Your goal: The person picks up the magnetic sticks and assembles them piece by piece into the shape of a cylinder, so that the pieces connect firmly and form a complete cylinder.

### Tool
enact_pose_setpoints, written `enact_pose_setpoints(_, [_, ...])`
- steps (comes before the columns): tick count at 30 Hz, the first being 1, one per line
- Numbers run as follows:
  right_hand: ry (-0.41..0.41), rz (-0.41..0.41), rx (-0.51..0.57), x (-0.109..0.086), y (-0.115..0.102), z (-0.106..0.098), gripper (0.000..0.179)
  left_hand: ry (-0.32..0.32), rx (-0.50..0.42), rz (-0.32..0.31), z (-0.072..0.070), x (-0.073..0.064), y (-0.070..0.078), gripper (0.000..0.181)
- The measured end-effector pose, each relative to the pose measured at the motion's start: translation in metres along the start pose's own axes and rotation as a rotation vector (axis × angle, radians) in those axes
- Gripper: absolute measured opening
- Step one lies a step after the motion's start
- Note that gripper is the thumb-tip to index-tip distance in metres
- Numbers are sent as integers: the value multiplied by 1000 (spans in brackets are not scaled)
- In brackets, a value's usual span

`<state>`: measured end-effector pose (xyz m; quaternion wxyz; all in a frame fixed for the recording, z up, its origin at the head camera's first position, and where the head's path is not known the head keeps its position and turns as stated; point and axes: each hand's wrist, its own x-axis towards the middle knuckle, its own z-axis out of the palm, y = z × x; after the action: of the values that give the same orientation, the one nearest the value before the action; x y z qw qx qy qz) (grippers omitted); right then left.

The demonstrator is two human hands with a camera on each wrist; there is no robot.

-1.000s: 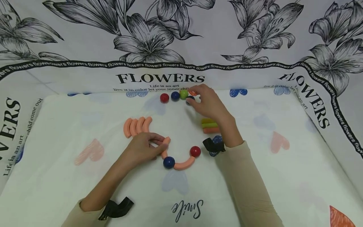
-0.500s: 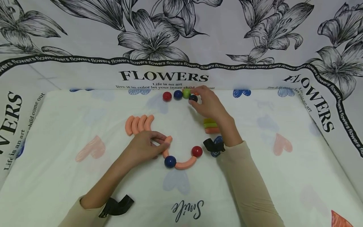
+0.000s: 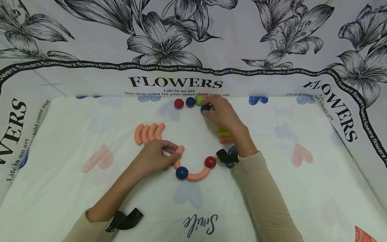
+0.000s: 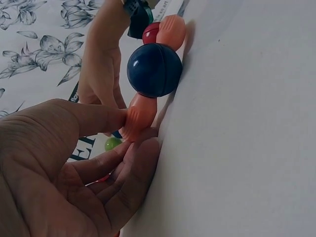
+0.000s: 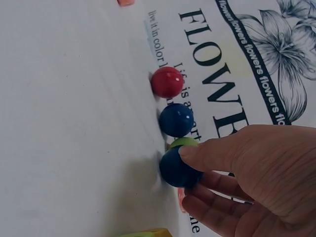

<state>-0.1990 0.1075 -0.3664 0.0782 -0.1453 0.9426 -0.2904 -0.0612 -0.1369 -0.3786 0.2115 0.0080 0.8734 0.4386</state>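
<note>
My left hand (image 3: 158, 154) pinches a curved orange piece (image 4: 140, 116) between thumb and fingers. That piece meets a blue ball (image 3: 182, 173), which joins a second curved orange piece (image 3: 199, 175) ending at a red ball (image 3: 210, 162). Together they form an open arc on the cloth. Farther back, my right hand (image 3: 222, 112) holds another blue ball (image 5: 178, 167) between thumb and fingers. Close behind that ball is a green ball (image 3: 200, 100), partly covered in the right wrist view. Left of it in the head view sit a blue ball (image 3: 190, 102) and a red ball (image 3: 179, 104).
Several curved orange pieces (image 3: 149, 132) lie side by side beyond my left hand. A stack of yellow, green and orange bars (image 3: 224, 135) is partly hidden by my right wrist. A white cloth (image 3: 272, 201) with printed hearts covers the table, over a flower-printed cloth (image 3: 175, 33).
My right hand has drawn the blue ball slightly toward me, away from the green ball. My left hand keeps its pinch on the orange piece. The head view has shifted a little.
</note>
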Motion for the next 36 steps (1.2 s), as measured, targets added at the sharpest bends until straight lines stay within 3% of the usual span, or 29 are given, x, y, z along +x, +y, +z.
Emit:
enact_pose_setpoints(10, [-23, -3, 43, 2, 1, 4, 36, 7, 16, -6, -1, -2, 2, 40])
enact_pose_setpoints(18, [-13, -128, 104, -3, -3, 1, 34, 16, 9, 14, -1, -2, 0, 39])
enact_pose_setpoints(26, [-125, -246, 182, -36, -12, 8, 35, -8, 6, -2, 5, -2, -4, 36])
enact_pose_setpoints(30, [-135, -316, 201, -54, -18, 10, 32, 2, 25, 1, 2, -2, -3, 37])
enact_pose_setpoints(36, [-178, -348, 216, -67, -23, 12, 30, -11, 3, 8, 0, 0, 0, 41])
